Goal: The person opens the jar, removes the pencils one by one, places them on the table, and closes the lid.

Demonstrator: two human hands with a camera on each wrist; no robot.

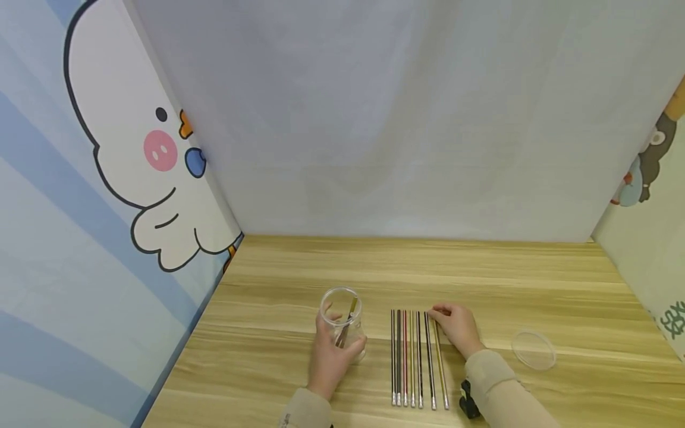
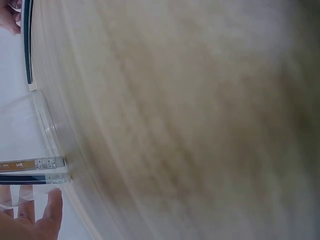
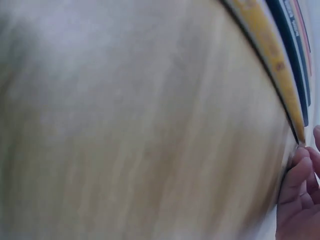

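Note:
My left hand grips a clear plastic jar with its fingers and thumb around the wall. Inside lean a yellow pencil and a dark pencil, eraser ends down in the left wrist view. To the right of the jar, several pencils lie side by side on the table, erasers toward me. At the row's right end lies a yellow pencil, slightly slanted. My right hand pinches its far tip between thumb and fingers, as the right wrist view shows too.
A clear round lid lies flat on the wooden table, right of my right hand. Beside the right sleeve is a small black object. A pale curtain hangs behind the table, with printed walls at either side.

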